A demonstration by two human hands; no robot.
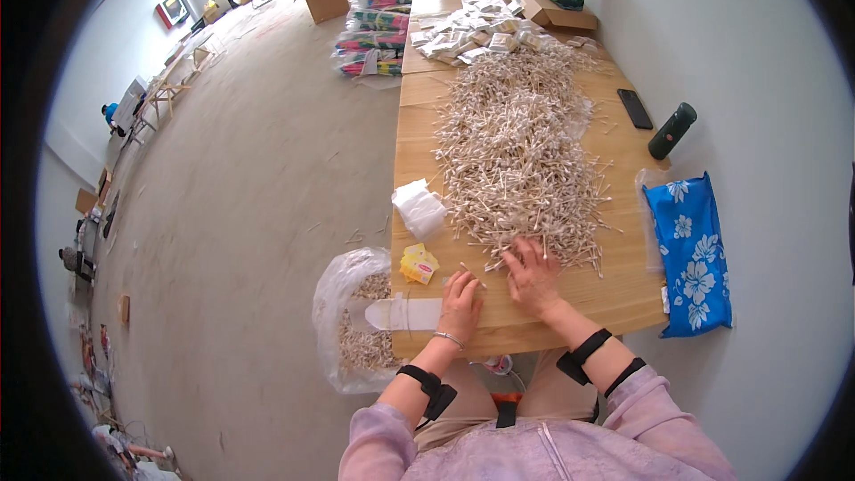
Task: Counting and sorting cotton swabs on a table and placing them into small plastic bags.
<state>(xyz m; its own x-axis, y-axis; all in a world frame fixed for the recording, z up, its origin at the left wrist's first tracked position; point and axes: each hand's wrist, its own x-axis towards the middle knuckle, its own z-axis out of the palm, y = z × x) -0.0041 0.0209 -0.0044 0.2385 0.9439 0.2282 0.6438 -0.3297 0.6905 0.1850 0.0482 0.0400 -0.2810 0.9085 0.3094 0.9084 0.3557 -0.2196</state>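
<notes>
Your right hand [533,274] lies flat with fingers spread on the near edge of the big pile of cotton swabs [521,147], to pull some close. Your left hand [460,301] curls loosely beside it, over a few swabs on the surface [614,289]. Left of it hangs a bag [352,321], handy for dropping.

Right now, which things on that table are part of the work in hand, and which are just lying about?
In use:
- heap of cotton swabs, which the right hand is picking from
- left hand flat on the table, beside the heap's near edge
- small white bags
- plastic bag of swabs hanging at the table's edge

Lying about:
- black phone
- dark cylinder
- blue flowered bag
</notes>
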